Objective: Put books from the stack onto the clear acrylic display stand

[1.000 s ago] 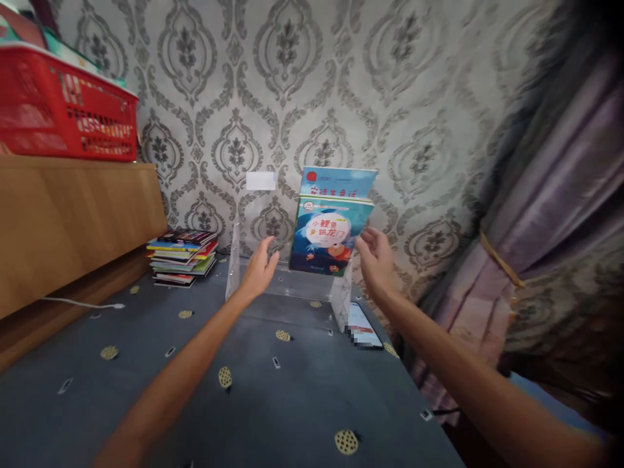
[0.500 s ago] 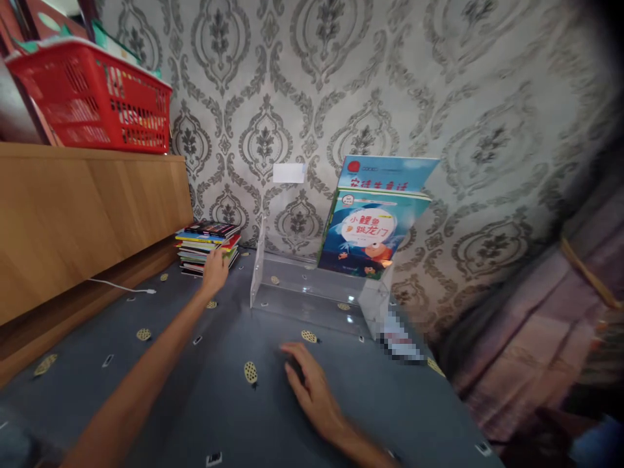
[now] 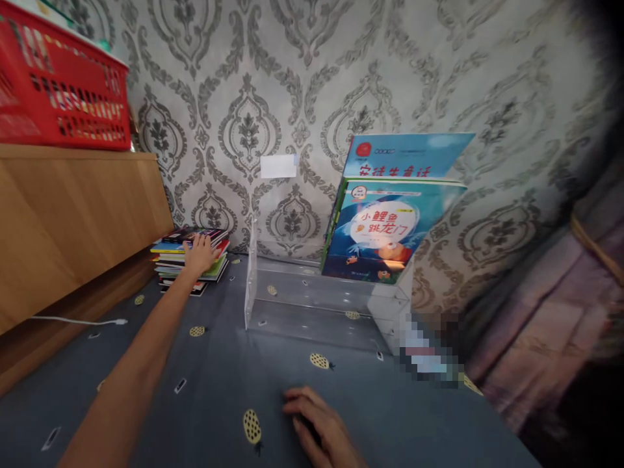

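Note:
My left hand reaches out to a stack of books beside the wooden cabinet, its fingers spread over the top and front edge of the pile. Over the grey-blue cloth with pineapple prints, my right hand is loosely bent, thumb apart from the fingers, with nothing in it. Between and beyond the hands stands a clear acrylic book rack. On its right side a blue picture book with a fish on the cover leans back, in front of another light-blue book.
A wooden cabinet borders the left side, with a red basket on top. A white cable lies along its base. Patterned wallpaper rises behind the rack, and a pinkish curtain hangs at right. A blurred patch sits by the rack.
The view has shifted closer to the rack. My left hand has moved further onto the stack and its fingers have spread. My right hand sits lower in the view.

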A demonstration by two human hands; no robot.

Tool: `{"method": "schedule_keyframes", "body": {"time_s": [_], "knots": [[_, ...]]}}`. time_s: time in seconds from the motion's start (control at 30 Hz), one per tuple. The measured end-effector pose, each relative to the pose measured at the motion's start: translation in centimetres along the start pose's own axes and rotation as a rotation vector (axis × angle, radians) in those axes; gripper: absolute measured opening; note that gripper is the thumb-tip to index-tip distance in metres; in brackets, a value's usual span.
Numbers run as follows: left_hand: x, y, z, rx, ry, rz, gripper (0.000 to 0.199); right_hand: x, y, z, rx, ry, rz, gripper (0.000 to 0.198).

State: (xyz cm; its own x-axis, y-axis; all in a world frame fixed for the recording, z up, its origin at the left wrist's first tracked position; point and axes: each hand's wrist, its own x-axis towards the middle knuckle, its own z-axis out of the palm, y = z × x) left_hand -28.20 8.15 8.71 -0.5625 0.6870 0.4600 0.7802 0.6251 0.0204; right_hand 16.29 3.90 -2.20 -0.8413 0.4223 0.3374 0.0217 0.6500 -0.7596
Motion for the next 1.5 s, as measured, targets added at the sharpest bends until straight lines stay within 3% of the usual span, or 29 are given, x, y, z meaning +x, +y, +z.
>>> {"method": "schedule_keyframes", "body": {"time_s": [0.37, 0.7, 1.23, 1.5], "knots": [[-1.4, -2.2, -2.7, 0.127, -0.018, 0.088, 0.052, 0.2, -0.5, -0.3, -0.012, -0.049, 0.045, 0.029], [-1.3, -5.0, -4.3, 0.243, -0.164, 0.223, 0.039, 0.6, -1.6, -0.4, -0.022, -0.076, 0.051, 0.029], [-3.1, -5.1, -6.7, 0.346, -0.175, 0.284, 0.032, 0.5, -1.2, -0.2, -0.044, -0.046, -0.018, 0.026], [-6.6, -5.0, -8.1, 0.341, -0.185, 0.314, 0.034, 0.5, -1.0, -0.1, -0.079, -0.058, -0.044, 0.027]]}}
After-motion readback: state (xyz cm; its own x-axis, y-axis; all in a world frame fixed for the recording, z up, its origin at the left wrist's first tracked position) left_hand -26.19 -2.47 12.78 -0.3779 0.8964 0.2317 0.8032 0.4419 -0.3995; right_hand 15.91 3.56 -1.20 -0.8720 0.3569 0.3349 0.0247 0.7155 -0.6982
